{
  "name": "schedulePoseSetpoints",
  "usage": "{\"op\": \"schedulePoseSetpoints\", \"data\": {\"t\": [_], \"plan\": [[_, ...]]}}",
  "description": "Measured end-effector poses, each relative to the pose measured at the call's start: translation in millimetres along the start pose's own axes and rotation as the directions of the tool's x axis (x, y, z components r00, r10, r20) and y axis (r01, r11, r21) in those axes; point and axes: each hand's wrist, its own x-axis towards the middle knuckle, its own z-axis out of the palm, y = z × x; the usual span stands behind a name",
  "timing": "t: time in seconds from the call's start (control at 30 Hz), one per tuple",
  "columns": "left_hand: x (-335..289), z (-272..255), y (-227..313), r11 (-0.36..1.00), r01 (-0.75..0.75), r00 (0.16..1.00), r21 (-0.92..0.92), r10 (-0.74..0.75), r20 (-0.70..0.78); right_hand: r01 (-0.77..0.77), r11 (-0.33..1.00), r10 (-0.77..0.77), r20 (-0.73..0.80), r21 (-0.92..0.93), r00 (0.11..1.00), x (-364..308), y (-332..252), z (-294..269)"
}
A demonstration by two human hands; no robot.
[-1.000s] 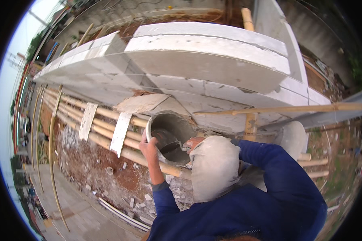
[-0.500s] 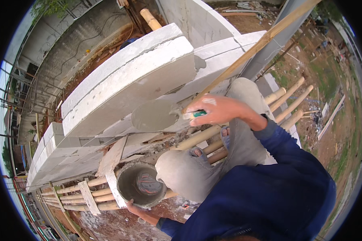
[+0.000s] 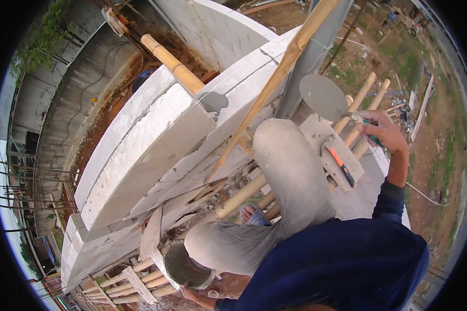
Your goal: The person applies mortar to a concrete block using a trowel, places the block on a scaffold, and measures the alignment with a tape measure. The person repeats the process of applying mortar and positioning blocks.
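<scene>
My right hand (image 3: 388, 130) is closed around the green handle of a round-bladed trowel (image 3: 323, 97), held out to the right beyond my knee. Grey mortar seems to coat its blade. Low in the view, my left hand (image 3: 197, 296) grips the near rim of a bucket (image 3: 178, 259) beside my other knee. Mortar lines the bucket's inside; how much lies at the bottom cannot be made out. To the left runs a wall of pale blocks (image 3: 140, 150), with a patch of wet mortar (image 3: 214, 102) past the end of its raised upper course.
A hammer (image 3: 340, 163) with an orange and black handle lies on a board (image 3: 316, 133) over bamboo poles (image 3: 376, 96) near my right knee. A slanted wooden pole (image 3: 275, 85) crosses between me and the wall. More bamboo poles (image 3: 140, 284) extend at lower left.
My right hand has swung the trowel from beside the wall out to the right. The view has shifted too, bringing the hammer into sight. My left hand stays on the bucket.
</scene>
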Motion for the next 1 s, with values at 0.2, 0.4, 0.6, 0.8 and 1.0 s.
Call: {"op": "schedulePoseSetpoints", "data": {"t": [0.2, 0.4, 0.6, 0.8, 1.0], "plan": [[-45, 39, 72, 0.972, -0.177, 0.981, 0.155, 0.186, -0.047, -0.05, 0.963, 0.01, 0.153, 0.264, 0.988, 126, 3, 53], [-48, 56, 103, 0.98, 0.001, 0.994, 0.199, 0.022, -0.111, -0.055, 0.996, 0.026, 0.355, 0.07, 0.934, 203, -34, 105], [-49, 42, 94, 0.971, 0.047, 0.976, 0.235, 0.006, -0.22, 0.004, 0.993, -0.058, 0.468, 0.116, 0.882, 212, -58, 139], [-41, 39, 96, 0.949, 0.035, 0.95, 0.314, 0.066, -0.304, -0.002, 0.995, -0.055, 0.558, 0.101, 0.828, 232, -52, 147], [17, 24, 80, 0.905, -0.047, 0.891, 0.423, 0.229, -0.392, 0.049, 0.986, -0.147, 0.685, 0.159, 0.714, 255, -47, 154]]}}
